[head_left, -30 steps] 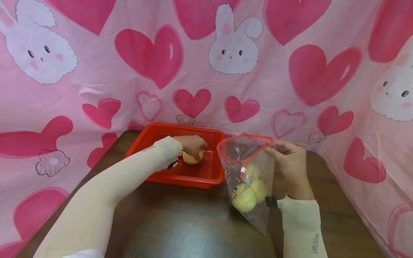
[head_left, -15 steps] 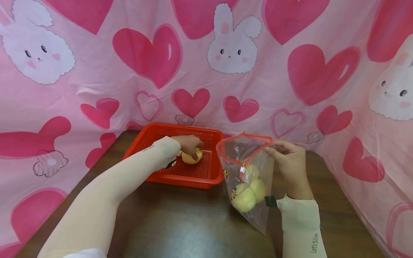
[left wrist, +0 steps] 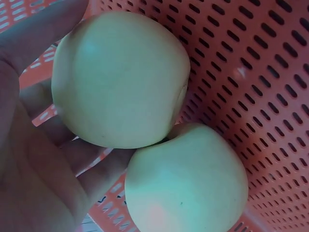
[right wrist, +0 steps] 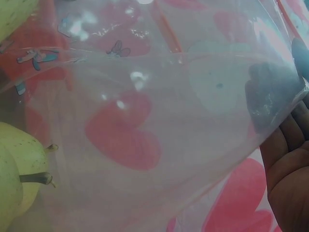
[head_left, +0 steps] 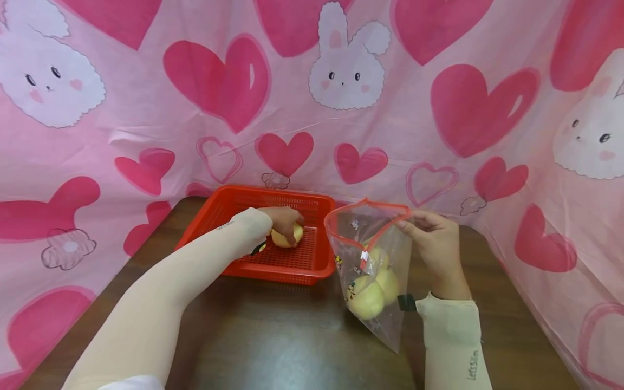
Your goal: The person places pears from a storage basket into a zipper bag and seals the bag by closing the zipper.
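Note:
Inside the red basket (head_left: 278, 273), my left hand (head_left: 284, 216) grips a pale yellow pear (head_left: 283, 238) from above. The left wrist view shows my thumb (left wrist: 46, 29) along this pear's upper side and the other fingers behind and below it. A second pear (left wrist: 188, 183) lies against it in the basket. My right hand (head_left: 436, 241) pinches the rim of a clear zip bag (head_left: 351, 233) at its right corner. The bag's mouth gapes, edged in orange-red with a white slider (head_left: 364, 255). Several pears (head_left: 366, 300) sit low inside, their stems showing in the right wrist view.
The basket stands at the back of the dark wooden table (head_left: 263, 336), left of the bag. A pink curtain (head_left: 409, 124) with hearts and rabbits closes off the back and sides. A dark strap piece (head_left: 407, 302) shows beside the right wrist.
My left fingers have shifted slightly to the left over the pear, which stays in the basket. The right hand keeps its hold on the bag; the head view has drifted a little.

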Motion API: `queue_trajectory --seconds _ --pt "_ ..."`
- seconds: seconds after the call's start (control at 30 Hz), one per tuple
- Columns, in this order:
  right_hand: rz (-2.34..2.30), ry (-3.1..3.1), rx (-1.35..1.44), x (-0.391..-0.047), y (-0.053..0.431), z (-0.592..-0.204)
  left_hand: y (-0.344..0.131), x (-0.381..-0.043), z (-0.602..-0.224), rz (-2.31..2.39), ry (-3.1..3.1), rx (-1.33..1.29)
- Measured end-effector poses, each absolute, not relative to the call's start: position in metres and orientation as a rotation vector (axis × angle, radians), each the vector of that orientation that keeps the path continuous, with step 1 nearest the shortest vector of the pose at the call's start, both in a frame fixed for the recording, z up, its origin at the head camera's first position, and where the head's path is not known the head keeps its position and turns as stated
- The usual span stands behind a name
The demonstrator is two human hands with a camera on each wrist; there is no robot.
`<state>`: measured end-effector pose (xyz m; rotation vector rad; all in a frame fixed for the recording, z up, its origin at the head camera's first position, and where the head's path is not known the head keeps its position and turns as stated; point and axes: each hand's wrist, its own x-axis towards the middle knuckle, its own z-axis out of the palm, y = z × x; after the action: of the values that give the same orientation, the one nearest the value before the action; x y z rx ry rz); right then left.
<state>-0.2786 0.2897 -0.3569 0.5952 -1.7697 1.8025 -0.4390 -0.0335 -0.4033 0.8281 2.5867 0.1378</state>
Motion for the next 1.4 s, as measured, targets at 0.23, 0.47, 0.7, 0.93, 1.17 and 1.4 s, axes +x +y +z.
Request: queue_trajectory --seconds 0.23,0.47,0.7,0.93,1.17,1.4 --pt "1.820 -1.755 0.666 -0.279 0.286 -0.354 -0.037 -0.436 -0.399 0.078 2.543 0.825" --pt "1.836 -1.748 0.689 -0.280 0.285 -0.353 -0.038 -0.434 -0.398 0.074 2.533 0.815" --pt "1.838 -1.771 0.658 -0.279 0.285 -0.354 -0.037 -0.434 -0.402 0.074 2.546 0.842" --pt "1.808 -1.799 0.645 -0.277 0.286 -0.355 -0.040 -0.436 -0.408 0.149 2.561 0.837" --pt "1.850 -1.752 0.697 -0.277 0.286 -0.356 -0.040 -0.434 -0.403 0.156 2.590 0.908" --pt "1.838 -1.758 0.695 -0.277 0.286 -0.355 -0.040 -0.434 -0.400 0.150 2.635 0.960"
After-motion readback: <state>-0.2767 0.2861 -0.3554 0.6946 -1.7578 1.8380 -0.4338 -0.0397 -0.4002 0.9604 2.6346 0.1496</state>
